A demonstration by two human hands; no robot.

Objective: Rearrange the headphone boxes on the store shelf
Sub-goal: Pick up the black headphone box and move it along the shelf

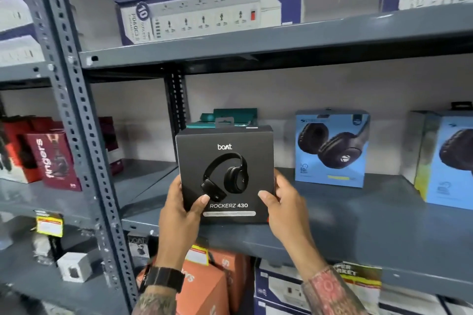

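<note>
A black headphone box (225, 156) marked "boAt Rockerz 430" stands upright at the front of the middle grey shelf (358, 233). My left hand (183, 210) grips its lower left edge, thumb on the front face. My right hand (279, 202) grips its lower right edge the same way. Behind the black box, teal boxes (235, 116) show just above its top. A blue headphone box (331, 148) stands further back to the right, and a second blue headphone box (448, 161) sits at the far right edge.
Power strip boxes (202, 15) are stacked on the shelf above. Slotted grey uprights (69, 100) divide this bay from the left one, which holds red "fingers" boxes (53, 158). Orange boxes (210, 284) and yellow price tags (48, 225) sit on the shelf below.
</note>
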